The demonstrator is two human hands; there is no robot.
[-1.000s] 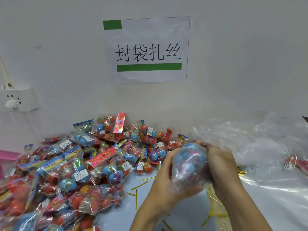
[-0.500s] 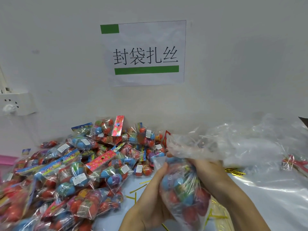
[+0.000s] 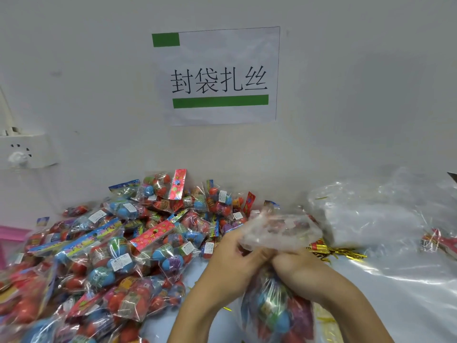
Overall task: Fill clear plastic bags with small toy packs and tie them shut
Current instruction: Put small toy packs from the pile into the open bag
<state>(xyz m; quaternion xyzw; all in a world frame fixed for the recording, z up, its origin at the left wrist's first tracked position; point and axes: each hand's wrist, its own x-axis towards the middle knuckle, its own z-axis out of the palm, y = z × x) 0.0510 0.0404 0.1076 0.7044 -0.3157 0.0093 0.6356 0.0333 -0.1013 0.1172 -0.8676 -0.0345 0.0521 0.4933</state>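
Clear bag (image 3: 277,310), neck gripped by both hands

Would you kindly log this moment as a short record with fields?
left hand: left hand grips the bag neck
right hand: right hand grips the same neck
filled bag: filled bag hangs below both hands, its mouth bunched above
toy packs: toy packs piled on the left
twist ties: gold twist ties lie right of the hands
wall sign: paper sign
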